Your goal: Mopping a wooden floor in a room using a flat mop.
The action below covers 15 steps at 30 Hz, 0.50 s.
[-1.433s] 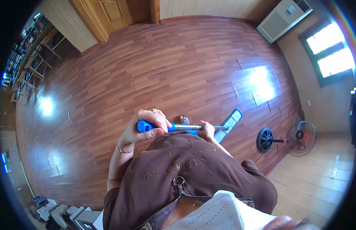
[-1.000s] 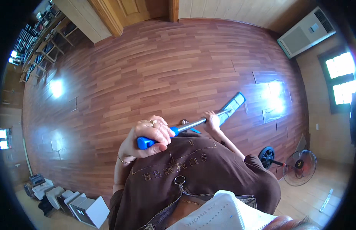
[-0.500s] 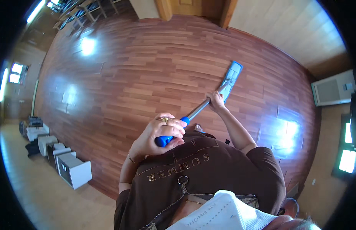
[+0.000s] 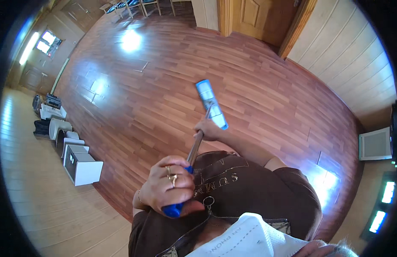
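Observation:
A flat mop (image 4: 205, 92) with a light blue rectangular head lies on the wood-look floor ahead of me. Its metal pole slants back toward my chest and ends in a blue grip (image 4: 173, 210). My left hand (image 4: 172, 183), with rings on its fingers, is wrapped round that grip close to my body. Lower on the pole, nearer the mop head, my right hand (image 4: 209, 129) is closed round the metal shaft.
Along the left wall stand a white box-shaped cabinet (image 4: 88, 172) and several other items. Chairs (image 4: 149, 6) are at the far side, near a wooden door (image 4: 258, 19). A white appliance (image 4: 375, 144) is by the right wall.
The mop head has swung left and turned, now tilting the other way. My right hand moved left with the pole, and my left hand came lower and nearer. The view has turned too.

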Each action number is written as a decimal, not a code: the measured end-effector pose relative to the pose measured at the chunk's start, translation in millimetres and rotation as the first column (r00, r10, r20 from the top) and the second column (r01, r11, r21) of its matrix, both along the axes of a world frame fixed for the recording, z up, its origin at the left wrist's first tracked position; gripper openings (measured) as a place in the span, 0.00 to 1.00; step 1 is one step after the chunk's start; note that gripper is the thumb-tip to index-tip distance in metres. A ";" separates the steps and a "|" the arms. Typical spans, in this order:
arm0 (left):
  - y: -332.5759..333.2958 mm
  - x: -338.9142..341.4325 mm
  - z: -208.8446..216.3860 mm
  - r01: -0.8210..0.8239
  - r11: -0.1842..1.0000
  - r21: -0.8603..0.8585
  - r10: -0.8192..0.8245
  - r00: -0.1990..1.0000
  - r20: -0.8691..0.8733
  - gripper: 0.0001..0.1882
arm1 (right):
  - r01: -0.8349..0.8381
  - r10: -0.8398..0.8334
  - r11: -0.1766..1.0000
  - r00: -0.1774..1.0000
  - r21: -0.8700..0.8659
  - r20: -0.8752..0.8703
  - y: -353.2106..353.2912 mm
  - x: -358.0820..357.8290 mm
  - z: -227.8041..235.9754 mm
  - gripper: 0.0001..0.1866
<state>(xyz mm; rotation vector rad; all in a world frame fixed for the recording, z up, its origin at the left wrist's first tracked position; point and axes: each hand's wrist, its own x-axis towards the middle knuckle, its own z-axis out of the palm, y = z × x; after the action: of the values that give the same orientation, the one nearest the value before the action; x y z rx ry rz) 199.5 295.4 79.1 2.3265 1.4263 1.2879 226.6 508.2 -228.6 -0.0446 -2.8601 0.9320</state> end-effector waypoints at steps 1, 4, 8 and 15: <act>-2.4 4.2 4.6 -0.001 1.000 -0.007 0.002 1.000 0.017 0.18 | -0.030 0.029 0.999 0.998 -0.019 -0.058 -8.0 -4.8 -4.1 0.17; -10.9 12.8 8.4 0.043 0.999 -0.014 -0.043 0.999 0.026 0.20 | -0.117 0.113 0.958 0.993 -0.260 -0.031 -37.6 -9.4 -0.7 0.18; 20.1 4.7 7.6 0.149 0.989 0.005 -0.148 0.988 -0.046 0.21 | -0.144 0.265 0.588 0.964 -0.796 0.022 -15.7 13.6 25.3 0.39; 116.9 -8.9 -83.6 0.142 0.965 -0.222 -0.122 0.987 0.100 0.12 | -0.252 -0.247 0.697 0.794 -0.671 -0.555 28.5 156.2 228.3 0.36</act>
<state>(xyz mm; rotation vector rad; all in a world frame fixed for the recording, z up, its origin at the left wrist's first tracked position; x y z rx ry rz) 190.5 412.3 -4.5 2.1491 1.2931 1.1087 382.8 536.7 -0.3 0.1595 -1.7506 1.6552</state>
